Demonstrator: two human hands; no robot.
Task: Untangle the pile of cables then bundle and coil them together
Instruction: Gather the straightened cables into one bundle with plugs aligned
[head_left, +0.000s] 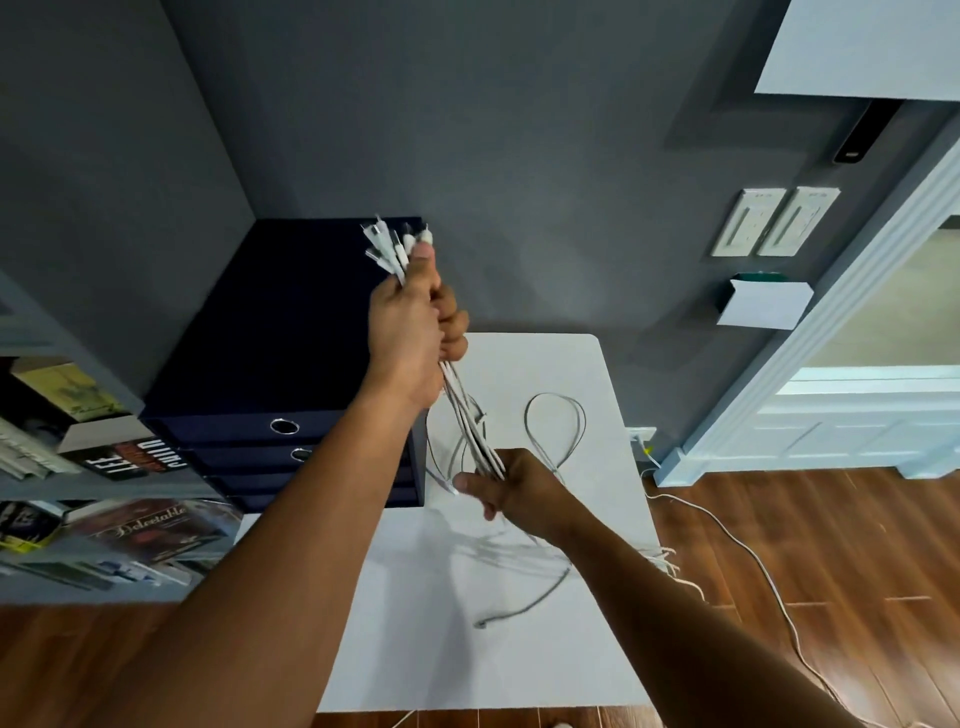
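My left hand (415, 322) is raised above the white table (597, 415) and grips a bundle of white cables (470, 415) near their plug ends (397, 241), which stick up past my thumb. The bundle runs taut down to my right hand (511, 491), whose fingers curl around it lower down. Below that hand the cables spread out in loose loops (556, 431) on the table. A thin dark cable (530, 603) trails across the tabletop. Some cable ends (667, 558) hang over the table's right edge.
A dark blue drawer box (291, 332) stands at the table's left, against the grey wall. Bookshelves with books (104, 467) lie further left. A white cord (753, 561) runs over the wooden floor from a wall socket (641, 436). A white door frame (831, 332) is at right.
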